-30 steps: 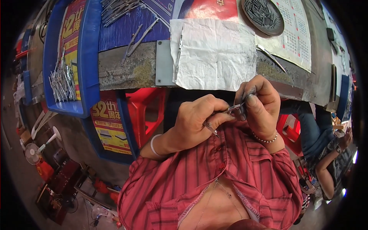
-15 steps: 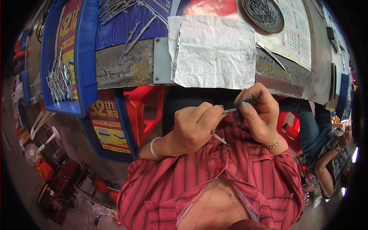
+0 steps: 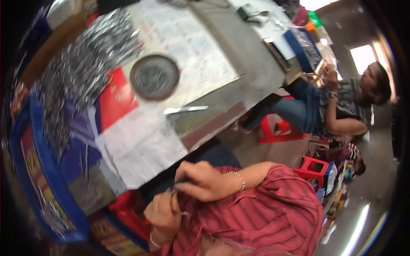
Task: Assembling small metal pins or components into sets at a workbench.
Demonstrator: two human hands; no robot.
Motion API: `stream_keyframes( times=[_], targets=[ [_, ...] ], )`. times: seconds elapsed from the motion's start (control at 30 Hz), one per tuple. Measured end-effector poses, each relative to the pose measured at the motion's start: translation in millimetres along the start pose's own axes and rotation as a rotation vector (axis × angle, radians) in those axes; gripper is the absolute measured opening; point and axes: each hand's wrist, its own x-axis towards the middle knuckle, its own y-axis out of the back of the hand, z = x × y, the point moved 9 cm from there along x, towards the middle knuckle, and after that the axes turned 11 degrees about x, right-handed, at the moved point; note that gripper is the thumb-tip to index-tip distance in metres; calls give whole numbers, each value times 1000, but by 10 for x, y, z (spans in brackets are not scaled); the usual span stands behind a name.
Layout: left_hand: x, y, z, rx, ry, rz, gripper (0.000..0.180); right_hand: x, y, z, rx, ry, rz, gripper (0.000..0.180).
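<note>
My left hand (image 3: 164,213) is closed around a slim silver metal piece (image 3: 184,213), whose thin end sticks out beside the fingers. My right hand (image 3: 200,181) meets it at the upper end, thumb and fingers pinched together there. Blur hides the exact grip and any small part between the fingertips. Both hands are in front of my chest, just off the table edge. Beyond them lies a creased white paper sheet (image 3: 141,145). Tweezers (image 3: 188,109) rest to the right of the sheet, near the edge.
A round brown dish (image 3: 174,81) holds small dark metal pins. Farther left spreads a large heap of shiny metal pieces (image 3: 89,55). At the left stands a blue bin (image 3: 79,236) with more pieces. A co-worker (image 3: 341,102) sits at the right, near red stools (image 3: 279,132).
The view has swung to the right and tilted, bringing the metal heap and the co-worker into sight. My hands stay together at the metal piece and appear lower left.
</note>
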Motion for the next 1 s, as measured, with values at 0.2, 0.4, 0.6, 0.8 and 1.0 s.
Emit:
stream_keyframes(
  times=[0.2, 0.4, 0.6, 0.8, 1.0],
  targets=[
    [67, 53, 48, -64, -34, 0, 11, -15, 22, 49, 85, -110, -50, 14],
    [68, 78, 42, -129, 27, -66, 14, 14, 78, -1, 131, -69, -20, 13],
    [109, -18, -53, -423, 149, -233, 23, 80, 188, 146, 243, -283, 61, 7],
    [126, 68, -36, -375, 6, 22, 24, 84, 207, 187, 325, -279, 83, 9],
    [65, 34, -36, -218, -19, -12, 27, 116, 133, 256, 293, -267, 54, 10]
  ],
)
